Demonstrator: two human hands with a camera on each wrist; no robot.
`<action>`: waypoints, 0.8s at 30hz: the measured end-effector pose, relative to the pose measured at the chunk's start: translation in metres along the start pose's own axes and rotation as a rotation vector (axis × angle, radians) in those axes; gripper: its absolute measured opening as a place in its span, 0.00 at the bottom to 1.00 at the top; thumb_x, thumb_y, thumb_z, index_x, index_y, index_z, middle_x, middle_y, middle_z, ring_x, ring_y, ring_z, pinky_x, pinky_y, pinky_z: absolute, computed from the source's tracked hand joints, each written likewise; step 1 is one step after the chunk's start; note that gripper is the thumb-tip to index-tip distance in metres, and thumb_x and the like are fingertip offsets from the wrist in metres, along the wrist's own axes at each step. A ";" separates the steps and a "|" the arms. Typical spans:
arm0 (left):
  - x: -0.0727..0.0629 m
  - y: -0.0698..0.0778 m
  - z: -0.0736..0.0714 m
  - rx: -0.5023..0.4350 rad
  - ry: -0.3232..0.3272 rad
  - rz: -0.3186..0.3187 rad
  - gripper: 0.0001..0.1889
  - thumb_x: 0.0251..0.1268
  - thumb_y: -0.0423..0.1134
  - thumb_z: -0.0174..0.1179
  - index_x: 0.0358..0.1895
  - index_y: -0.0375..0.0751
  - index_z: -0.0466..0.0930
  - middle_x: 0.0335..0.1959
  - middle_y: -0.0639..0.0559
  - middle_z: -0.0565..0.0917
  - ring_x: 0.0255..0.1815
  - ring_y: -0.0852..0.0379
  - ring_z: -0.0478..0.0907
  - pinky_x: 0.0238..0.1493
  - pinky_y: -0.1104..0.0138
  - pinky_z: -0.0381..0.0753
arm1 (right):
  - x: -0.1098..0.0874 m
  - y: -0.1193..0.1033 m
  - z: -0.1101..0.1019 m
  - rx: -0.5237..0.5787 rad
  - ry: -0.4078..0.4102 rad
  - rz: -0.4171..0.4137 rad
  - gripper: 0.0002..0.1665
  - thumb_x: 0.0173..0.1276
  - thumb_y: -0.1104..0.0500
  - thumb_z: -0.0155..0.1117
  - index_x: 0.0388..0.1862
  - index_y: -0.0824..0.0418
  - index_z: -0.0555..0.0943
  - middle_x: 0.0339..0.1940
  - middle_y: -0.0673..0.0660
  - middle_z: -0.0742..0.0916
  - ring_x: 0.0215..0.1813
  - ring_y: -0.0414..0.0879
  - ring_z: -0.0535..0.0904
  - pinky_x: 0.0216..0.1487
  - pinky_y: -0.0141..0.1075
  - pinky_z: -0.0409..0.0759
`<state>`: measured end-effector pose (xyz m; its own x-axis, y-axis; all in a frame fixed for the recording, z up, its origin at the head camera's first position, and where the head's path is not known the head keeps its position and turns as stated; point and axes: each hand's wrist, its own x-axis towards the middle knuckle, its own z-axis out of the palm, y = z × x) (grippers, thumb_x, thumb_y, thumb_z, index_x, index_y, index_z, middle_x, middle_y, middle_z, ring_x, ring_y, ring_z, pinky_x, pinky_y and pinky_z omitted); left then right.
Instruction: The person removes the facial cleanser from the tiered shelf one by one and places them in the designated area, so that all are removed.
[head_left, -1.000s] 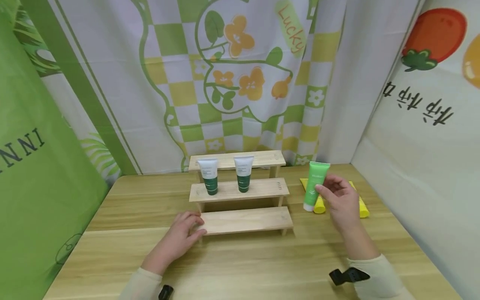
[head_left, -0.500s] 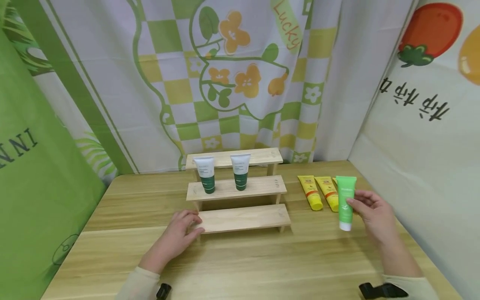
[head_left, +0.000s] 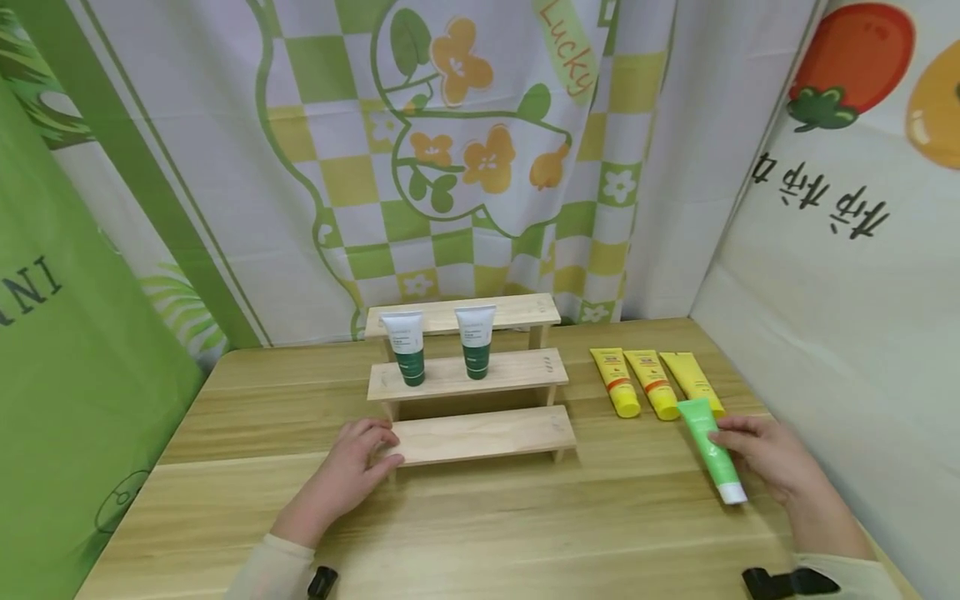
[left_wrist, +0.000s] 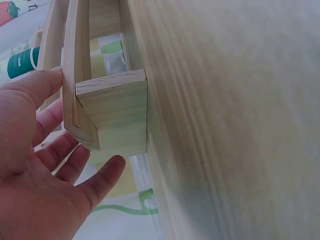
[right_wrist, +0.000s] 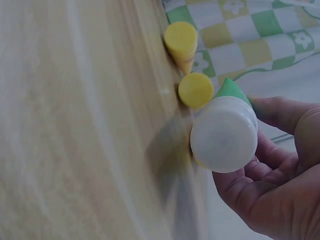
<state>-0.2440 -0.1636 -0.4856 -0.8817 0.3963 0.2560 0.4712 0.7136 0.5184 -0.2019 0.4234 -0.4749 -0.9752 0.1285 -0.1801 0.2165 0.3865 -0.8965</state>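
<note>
My right hand (head_left: 772,458) pinches a green squeeze tube (head_left: 711,450) with a white cap between thumb and fingers. The tube is tilted, its cap (right_wrist: 225,135) toward me, and hangs low over the table near the yellow tubes. My left hand (head_left: 352,467) rests at the left end of the bottom step of a three-step wooden display rack (head_left: 487,433), its thumb and fingers touching the board's end. In the left wrist view, the left fingers (left_wrist: 102,182) are loosely spread beside that end. Two white-and-dark-green tubes (head_left: 405,346) stand cap-down on the middle step.
Three yellow squeeze tubes (head_left: 617,383) lie side by side right of the rack, the rightmost partly behind the green tube. The wooden table (head_left: 525,533) meets a patterned curtain (head_left: 450,242) at the back. A white printed sheet (head_left: 840,317) borders the right side.
My right hand has carried the green tube right and toward me, lowering and tilting it from upright; the yellow tubes came into fuller view. My left hand stays at the rack.
</note>
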 end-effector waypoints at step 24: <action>0.000 -0.001 0.000 -0.002 -0.002 0.001 0.09 0.63 0.43 0.67 0.42 0.44 0.81 0.56 0.45 0.77 0.59 0.43 0.68 0.60 0.49 0.70 | -0.007 0.009 -0.011 -0.193 -0.008 0.145 0.35 0.71 0.54 0.63 0.62 0.81 0.67 0.45 0.59 0.84 0.39 0.41 0.78 0.37 0.37 0.80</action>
<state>-0.2443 -0.1645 -0.4859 -0.8811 0.3984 0.2550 0.4723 0.7120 0.5196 -0.1928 0.4364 -0.4773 -0.9336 0.1880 -0.3051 0.3579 0.5321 -0.7673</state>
